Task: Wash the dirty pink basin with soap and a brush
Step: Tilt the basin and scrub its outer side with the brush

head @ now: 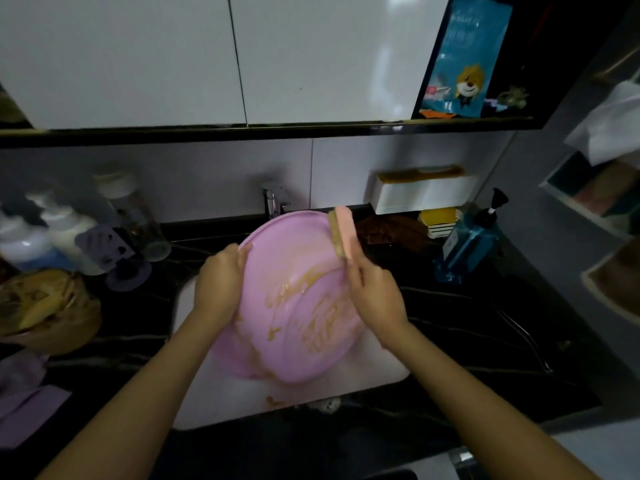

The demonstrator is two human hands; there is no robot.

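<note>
The pink basin (298, 306), tilted over the white sink (363, 379), is smeared with yellow-brown dirt. The left hand (218, 278) grips its rim; the right hand (374, 292) holds the pink brush (341, 233). The writing on the blue bag (464, 60) is too blurred to read.

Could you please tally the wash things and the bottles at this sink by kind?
basin: 1
brush: 1
white pump bottles: 2
blue pump bottle: 1
clear bottle: 1
Total: 6
</note>
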